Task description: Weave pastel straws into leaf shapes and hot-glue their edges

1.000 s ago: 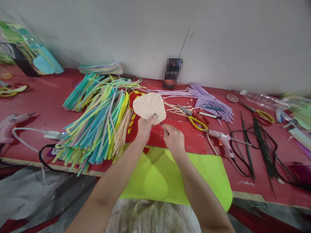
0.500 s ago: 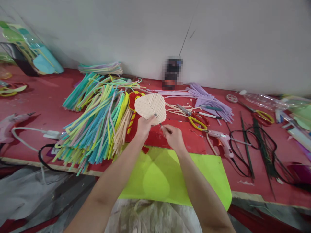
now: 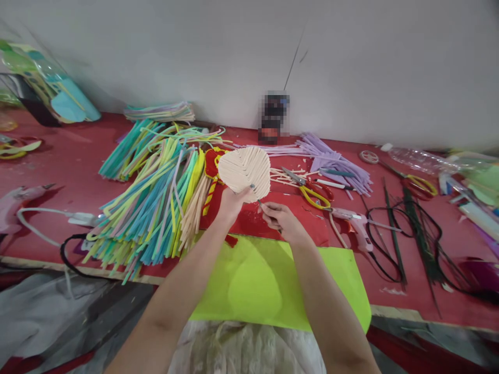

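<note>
My left hand is closed on the bottom edge of a cream leaf-shaped piece made of foam strips, holding it up above the red table. My right hand sits just to its right, fingers pinched on a thin dark wire stem that sticks out from the leaf's base. Both hands hover over a red sheet and a lime green foam sheet.
A big heap of blue, green and yellow foam strips lies left. Purple strips, yellow-handled scissors, a pink glue gun and dark wires lie right. Another glue gun sits at the far left. A wall rises behind.
The leaf piece has tilted and shifted slightly right. My right hand has moved a little closer to its base along the wire stem.
</note>
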Demonstrator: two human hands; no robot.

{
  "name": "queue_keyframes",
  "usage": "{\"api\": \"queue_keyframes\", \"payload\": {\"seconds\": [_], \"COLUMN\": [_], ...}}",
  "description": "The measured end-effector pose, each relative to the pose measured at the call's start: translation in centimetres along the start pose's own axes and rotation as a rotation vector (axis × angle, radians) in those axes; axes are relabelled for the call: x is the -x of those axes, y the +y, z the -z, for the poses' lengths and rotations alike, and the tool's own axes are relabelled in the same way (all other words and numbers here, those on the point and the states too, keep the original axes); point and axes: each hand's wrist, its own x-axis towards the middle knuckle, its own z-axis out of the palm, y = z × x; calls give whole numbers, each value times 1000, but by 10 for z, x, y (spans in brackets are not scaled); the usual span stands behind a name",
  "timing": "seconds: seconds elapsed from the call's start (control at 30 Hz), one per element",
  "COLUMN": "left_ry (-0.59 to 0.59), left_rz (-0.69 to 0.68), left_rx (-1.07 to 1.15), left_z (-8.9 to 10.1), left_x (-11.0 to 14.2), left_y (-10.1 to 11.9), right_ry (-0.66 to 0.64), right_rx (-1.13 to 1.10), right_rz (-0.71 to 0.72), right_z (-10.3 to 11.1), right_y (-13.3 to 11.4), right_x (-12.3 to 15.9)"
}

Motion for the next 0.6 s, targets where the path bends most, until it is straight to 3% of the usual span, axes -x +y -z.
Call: {"api": "queue_keyframes", "payload": {"seconds": [0.13, 0.3, 0.47, 0.6], "left_ry": [21, 5, -37, -136], "left_rz": [4, 0, 23, 54], "left_rx": [3, -33, -11, 91], "left_z": [0, 1, 4, 6], "left_x": [1, 2, -1, -4], "left_y": [2, 3, 3, 7], "right_ry": [168, 212, 153, -10], "right_rx": [137, 205, 145, 188], "right_rz": [160, 220, 161, 104], "right_z": [-9, -13, -15, -9], "right_y": [6, 9, 9, 3], "right_x": [-2, -3, -3, 0]}}
